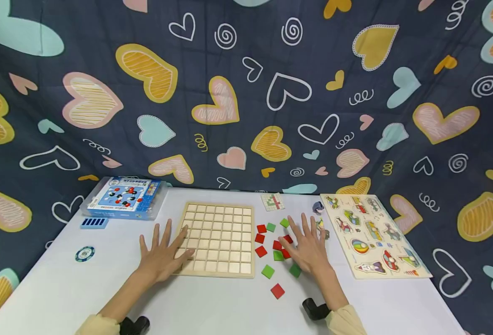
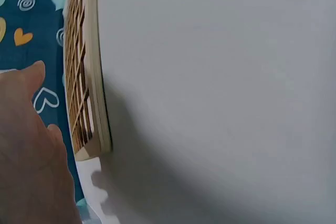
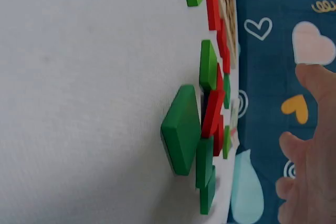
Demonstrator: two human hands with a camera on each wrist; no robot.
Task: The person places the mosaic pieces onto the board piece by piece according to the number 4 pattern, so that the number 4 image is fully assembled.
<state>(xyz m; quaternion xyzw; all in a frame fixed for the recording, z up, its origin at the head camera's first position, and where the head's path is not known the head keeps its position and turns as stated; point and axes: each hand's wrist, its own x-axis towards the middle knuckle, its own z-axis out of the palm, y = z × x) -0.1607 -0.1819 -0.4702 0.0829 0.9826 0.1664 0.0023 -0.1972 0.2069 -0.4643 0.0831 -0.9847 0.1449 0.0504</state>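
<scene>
A light wooden grid board [image 1: 225, 239] with square cells lies at the middle of the white table. My left hand [image 1: 160, 258] is spread, palm down, over the board's left edge, its fingertips overlapping the cells in the head view. To the right of the board lie loose red tiles [image 1: 277, 291] and green tiles [image 1: 267, 271]. With fingers spread, my right hand [image 1: 310, 249] hovers at the right side of this group, covering part of it. In the right wrist view a dark green tile [image 3: 182, 129] appears nearest. Neither hand holds anything.
At the back left are a blue boxed molecule kit [image 1: 122, 199], a blue slotted piece [image 1: 94, 223] and a round chip [image 1: 84, 253]. A small pattern card [image 1: 273, 202] lies behind the tiles. On the right are small figures [image 1: 318, 207] and a picture puzzle board [image 1: 374, 237].
</scene>
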